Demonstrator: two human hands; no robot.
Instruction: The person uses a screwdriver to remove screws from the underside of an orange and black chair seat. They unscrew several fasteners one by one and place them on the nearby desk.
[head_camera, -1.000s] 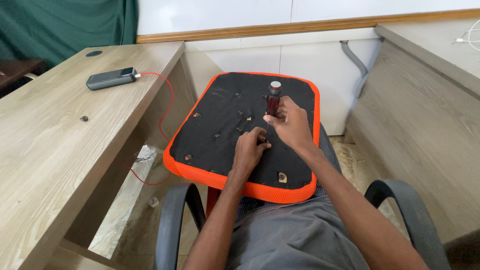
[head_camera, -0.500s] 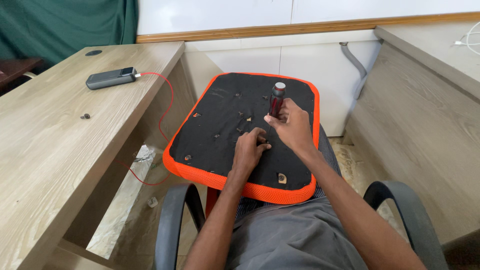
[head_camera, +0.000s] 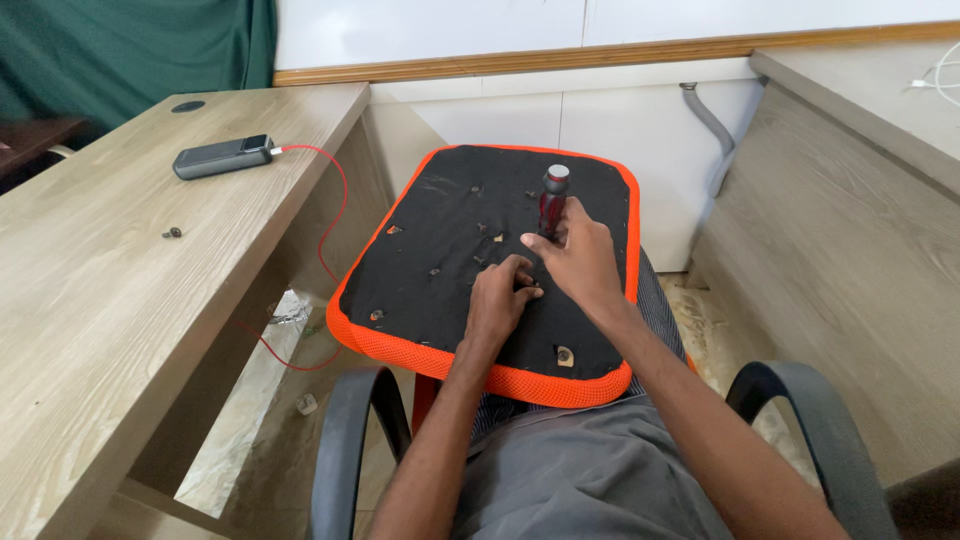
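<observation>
Right hand (head_camera: 580, 262) | grip clenched on red-handled screwdriver with grey cap (head_camera: 552, 200), upright, handle tilted slightly back since a second ago: turning continues | left hand (head_camera: 497, 300) fingertips pinching at tip | orange-rimmed black seat base (head_camera: 440, 240) on lap, work near its centre.

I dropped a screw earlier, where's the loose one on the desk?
The loose screw lies on the wooden desk at the left of the head view, just nearer than the grey power bank.
</observation>
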